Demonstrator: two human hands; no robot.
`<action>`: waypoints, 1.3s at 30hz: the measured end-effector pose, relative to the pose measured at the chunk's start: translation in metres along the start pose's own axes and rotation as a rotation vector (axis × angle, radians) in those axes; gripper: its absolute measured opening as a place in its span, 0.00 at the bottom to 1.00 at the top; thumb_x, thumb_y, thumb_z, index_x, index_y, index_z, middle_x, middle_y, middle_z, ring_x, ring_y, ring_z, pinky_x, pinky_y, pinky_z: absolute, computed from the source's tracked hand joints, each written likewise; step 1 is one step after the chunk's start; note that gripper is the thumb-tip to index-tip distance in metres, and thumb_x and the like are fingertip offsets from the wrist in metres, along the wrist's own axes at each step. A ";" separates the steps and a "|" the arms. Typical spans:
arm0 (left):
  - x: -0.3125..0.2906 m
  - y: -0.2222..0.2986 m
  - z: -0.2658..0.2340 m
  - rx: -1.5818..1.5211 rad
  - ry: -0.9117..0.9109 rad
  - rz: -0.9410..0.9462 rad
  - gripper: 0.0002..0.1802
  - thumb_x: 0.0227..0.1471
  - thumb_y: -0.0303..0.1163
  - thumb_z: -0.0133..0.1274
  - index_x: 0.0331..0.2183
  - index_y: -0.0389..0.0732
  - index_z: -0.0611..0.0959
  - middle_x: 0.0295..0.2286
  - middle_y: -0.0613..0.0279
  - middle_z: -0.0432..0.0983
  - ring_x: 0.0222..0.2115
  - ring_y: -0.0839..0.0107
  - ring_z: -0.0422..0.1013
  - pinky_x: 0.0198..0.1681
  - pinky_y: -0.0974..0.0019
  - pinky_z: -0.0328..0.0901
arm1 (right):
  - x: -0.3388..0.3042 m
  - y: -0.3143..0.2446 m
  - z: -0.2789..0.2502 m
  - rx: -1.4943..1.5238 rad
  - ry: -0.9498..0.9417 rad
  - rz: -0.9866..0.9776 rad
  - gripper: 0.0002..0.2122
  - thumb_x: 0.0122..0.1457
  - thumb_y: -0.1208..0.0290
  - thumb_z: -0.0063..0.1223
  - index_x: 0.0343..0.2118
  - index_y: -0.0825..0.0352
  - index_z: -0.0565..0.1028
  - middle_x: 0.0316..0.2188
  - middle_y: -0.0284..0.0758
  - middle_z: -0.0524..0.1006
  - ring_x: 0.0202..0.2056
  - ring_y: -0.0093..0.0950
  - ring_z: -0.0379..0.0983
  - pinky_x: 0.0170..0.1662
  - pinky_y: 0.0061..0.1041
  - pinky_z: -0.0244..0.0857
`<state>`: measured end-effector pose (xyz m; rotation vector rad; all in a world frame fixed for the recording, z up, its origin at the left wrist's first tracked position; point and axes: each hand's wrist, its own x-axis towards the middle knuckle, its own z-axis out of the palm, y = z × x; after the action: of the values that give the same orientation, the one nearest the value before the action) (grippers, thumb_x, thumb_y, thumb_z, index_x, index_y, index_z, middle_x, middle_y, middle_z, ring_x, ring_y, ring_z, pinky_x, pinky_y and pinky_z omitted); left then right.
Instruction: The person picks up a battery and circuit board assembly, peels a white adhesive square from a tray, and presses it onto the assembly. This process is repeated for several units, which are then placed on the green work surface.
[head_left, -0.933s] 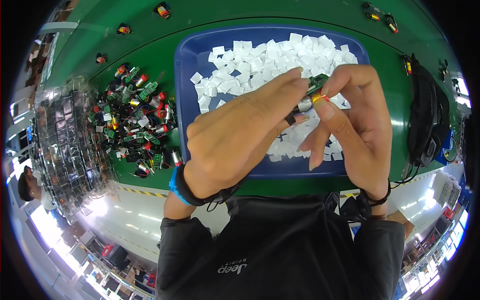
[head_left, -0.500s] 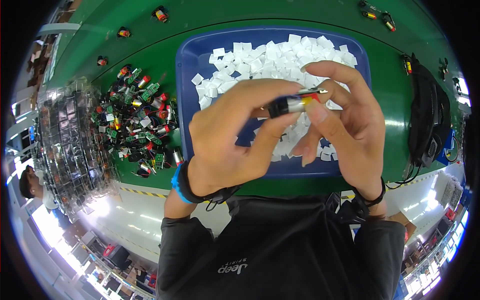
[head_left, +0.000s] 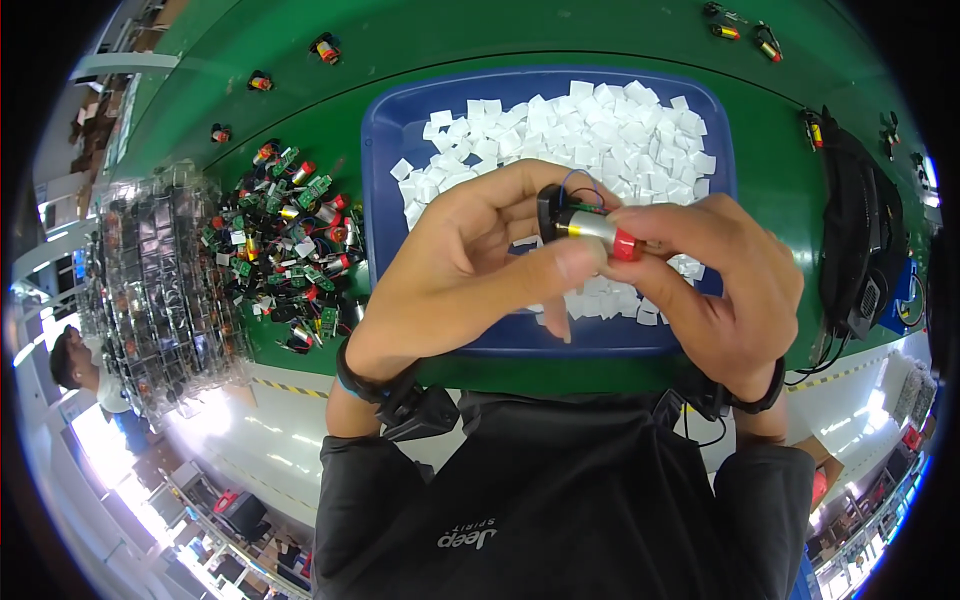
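Both hands hold one small silver cylindrical battery (head_left: 590, 228) above a blue tray (head_left: 372, 200). It has a red band at its right end, a black round cap at its left end, thin wires and a bit of green circuit board behind it. My left hand (head_left: 450, 260) steadies it with the thumb along its front; the other fingers curl behind. My right hand (head_left: 725, 280) pinches the red end between thumb and forefinger. White square pieces (head_left: 560, 130) lie heaped in the tray below.
Left of the tray lies a pile of similar batteries with green boards (head_left: 290, 240). Beyond it stands a stack of clear plastic trays (head_left: 155, 290). A black bag (head_left: 850, 220) lies at the right. Several loose batteries (head_left: 325, 48) sit along the far green table.
The battery has been turned, so its red end and black cap now show clearly. My right-hand fingers have closed from spread around to a pinch on the red end.
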<state>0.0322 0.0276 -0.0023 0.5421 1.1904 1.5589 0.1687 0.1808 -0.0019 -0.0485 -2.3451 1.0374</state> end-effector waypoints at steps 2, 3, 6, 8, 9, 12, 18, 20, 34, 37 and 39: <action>0.003 0.005 -0.003 0.000 -0.037 -0.072 0.22 0.58 0.35 0.58 0.47 0.28 0.75 0.36 0.55 0.76 0.26 0.73 0.74 0.24 0.71 0.72 | -0.004 0.003 -0.004 -0.035 0.004 -0.078 0.14 0.46 0.82 0.70 0.37 0.71 0.80 0.28 0.38 0.81 0.24 0.27 0.77 0.28 0.19 0.69; 0.005 0.009 -0.005 -0.004 -0.075 -0.143 0.21 0.57 0.33 0.59 0.47 0.29 0.76 0.36 0.57 0.77 0.27 0.75 0.74 0.25 0.73 0.71 | -0.005 0.005 -0.006 -0.052 0.007 -0.118 0.15 0.45 0.82 0.70 0.37 0.71 0.80 0.28 0.39 0.81 0.24 0.27 0.77 0.27 0.19 0.69; 0.006 0.012 0.002 0.052 -0.080 -0.186 0.20 0.57 0.32 0.61 0.46 0.31 0.78 0.34 0.59 0.79 0.28 0.77 0.74 0.25 0.74 0.69 | -0.012 0.009 -0.010 -0.087 0.014 -0.141 0.14 0.47 0.80 0.70 0.37 0.70 0.80 0.28 0.37 0.81 0.24 0.29 0.78 0.28 0.20 0.70; 0.006 0.012 0.006 0.163 -0.018 -0.128 0.19 0.56 0.35 0.62 0.45 0.33 0.80 0.32 0.62 0.79 0.25 0.78 0.73 0.24 0.75 0.68 | -0.013 0.009 -0.010 -0.101 0.020 -0.156 0.13 0.47 0.79 0.70 0.37 0.70 0.79 0.28 0.37 0.81 0.24 0.30 0.78 0.28 0.21 0.70; 0.010 0.015 0.007 0.168 -0.011 -0.124 0.19 0.56 0.35 0.62 0.45 0.33 0.80 0.32 0.62 0.79 0.25 0.78 0.73 0.24 0.75 0.68 | -0.014 0.008 -0.011 -0.113 0.018 -0.101 0.14 0.48 0.78 0.69 0.38 0.70 0.79 0.30 0.37 0.82 0.26 0.30 0.78 0.29 0.21 0.71; 0.045 0.033 -0.008 0.480 -0.107 -0.133 0.17 0.56 0.36 0.60 0.41 0.34 0.81 0.35 0.62 0.77 0.27 0.79 0.74 0.30 0.75 0.69 | -0.010 0.007 -0.011 -0.123 0.003 -0.007 0.14 0.50 0.77 0.68 0.39 0.69 0.79 0.35 0.37 0.82 0.30 0.31 0.79 0.32 0.22 0.72; 0.147 0.064 -0.156 1.060 0.209 -0.114 0.22 0.53 0.50 0.61 0.37 0.39 0.89 0.34 0.61 0.84 0.37 0.72 0.75 0.43 0.67 0.65 | -0.014 0.007 -0.016 -0.194 -0.113 0.169 0.16 0.52 0.79 0.65 0.44 0.68 0.76 0.50 0.40 0.77 0.40 0.30 0.78 0.39 0.25 0.72; 0.150 0.055 -0.227 1.729 0.421 -0.045 0.33 0.46 0.61 0.61 0.31 0.36 0.87 0.31 0.45 0.82 0.36 0.48 0.77 0.54 0.50 0.61 | -0.017 0.003 -0.022 -0.268 -0.171 0.074 0.17 0.52 0.80 0.65 0.46 0.68 0.75 0.53 0.40 0.75 0.41 0.30 0.78 0.40 0.25 0.72; -0.062 0.056 -0.159 1.864 0.283 -0.106 0.17 0.51 0.31 0.62 0.45 0.42 0.81 0.45 0.58 0.75 0.47 0.56 0.66 0.53 0.60 0.62 | -0.031 0.030 -0.018 -0.078 -0.294 0.266 0.17 0.50 0.79 0.66 0.44 0.68 0.75 0.43 0.39 0.80 0.35 0.35 0.79 0.35 0.29 0.72; -0.064 0.056 -0.156 1.762 0.280 -0.067 0.15 0.52 0.31 0.61 0.44 0.42 0.81 0.44 0.57 0.75 0.47 0.56 0.66 0.53 0.59 0.62 | -0.030 0.030 -0.019 -0.103 -0.323 0.228 0.17 0.50 0.79 0.66 0.44 0.68 0.75 0.40 0.39 0.80 0.35 0.35 0.79 0.35 0.29 0.72; -0.064 0.054 -0.155 1.712 0.285 -0.050 0.14 0.52 0.30 0.60 0.43 0.42 0.82 0.44 0.57 0.76 0.47 0.56 0.66 0.53 0.59 0.62 | -0.030 0.030 -0.019 -0.121 -0.319 0.202 0.17 0.49 0.78 0.66 0.43 0.68 0.76 0.38 0.39 0.80 0.34 0.36 0.79 0.35 0.29 0.72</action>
<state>-0.0976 -0.0923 -0.0019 1.3125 2.5779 0.1856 0.1982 0.2073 -0.0268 -0.1814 -2.7371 1.0601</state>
